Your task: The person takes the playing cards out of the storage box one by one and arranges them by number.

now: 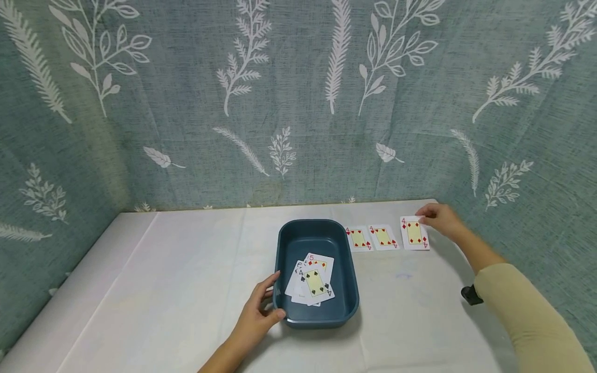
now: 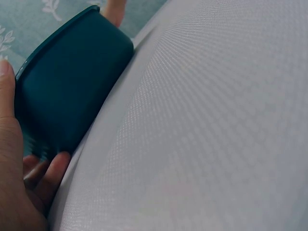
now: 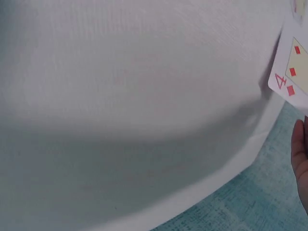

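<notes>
At the far right of the table my right hand (image 1: 440, 220) pinches the upper right corner of a four of diamonds (image 1: 414, 233). That playing card (image 3: 298, 62) also shows at the right edge of the right wrist view, partly cut off, and looks lifted off the cloth. My left hand (image 1: 256, 305) grips a dark blue plastic tray (image 1: 314, 324) at its near left corner, thumb at the front and fingers along the side. Several playing cards lie in a loose pile inside it, a four of spades (image 1: 315, 285) on top. The left wrist view shows the tray's outer wall (image 2: 72, 82).
Two face-up red fours, one card (image 1: 358, 239) beside the tray's right rim and another card (image 1: 384, 237) farther right, lie in a row. White cloth covers the table (image 1: 163, 290). A patterned green-blue curtain (image 1: 298, 103) stands along the back and sides.
</notes>
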`<state>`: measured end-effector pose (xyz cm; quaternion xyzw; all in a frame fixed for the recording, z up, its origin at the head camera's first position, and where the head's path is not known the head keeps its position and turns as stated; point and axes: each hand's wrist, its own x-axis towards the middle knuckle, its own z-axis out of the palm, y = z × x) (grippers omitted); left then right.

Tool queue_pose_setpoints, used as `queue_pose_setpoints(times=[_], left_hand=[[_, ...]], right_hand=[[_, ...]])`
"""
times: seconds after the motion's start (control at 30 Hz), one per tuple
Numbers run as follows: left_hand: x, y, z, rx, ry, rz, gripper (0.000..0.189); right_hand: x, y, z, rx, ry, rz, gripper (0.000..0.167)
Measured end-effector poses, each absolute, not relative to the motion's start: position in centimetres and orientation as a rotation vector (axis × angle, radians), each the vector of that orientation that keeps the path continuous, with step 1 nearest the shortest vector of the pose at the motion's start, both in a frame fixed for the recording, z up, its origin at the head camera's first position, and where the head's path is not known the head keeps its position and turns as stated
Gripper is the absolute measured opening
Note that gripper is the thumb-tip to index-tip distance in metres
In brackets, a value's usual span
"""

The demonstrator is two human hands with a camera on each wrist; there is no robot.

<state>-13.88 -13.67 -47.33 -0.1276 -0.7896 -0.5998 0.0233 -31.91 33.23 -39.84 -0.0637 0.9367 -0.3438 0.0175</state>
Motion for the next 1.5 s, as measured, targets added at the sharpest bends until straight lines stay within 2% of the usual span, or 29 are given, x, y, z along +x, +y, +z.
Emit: queue_pose_setpoints(times=[0.9, 1.13, 1.5], left_hand=[[-13.8, -13.8, -47.5, -0.422, -2.436, -1.847, 0.074], [-13.7, -13.7, -47.5, -0.354, -2.458, -1.85, 0.073], [-13.8, -13.9, -47.5, -0.417, -2.431, -1.851, 0.073]], right_hand=[[-33.4, 31.9, -42.6, -0.163, 3.033, -0.969, 0.014], [-33.6, 31.7, -42.9, -0.138, 3.019, -0.957, 0.016], [-33.8, 31.5, -43.2, -0.114, 2.989, -0.911, 0.018]])
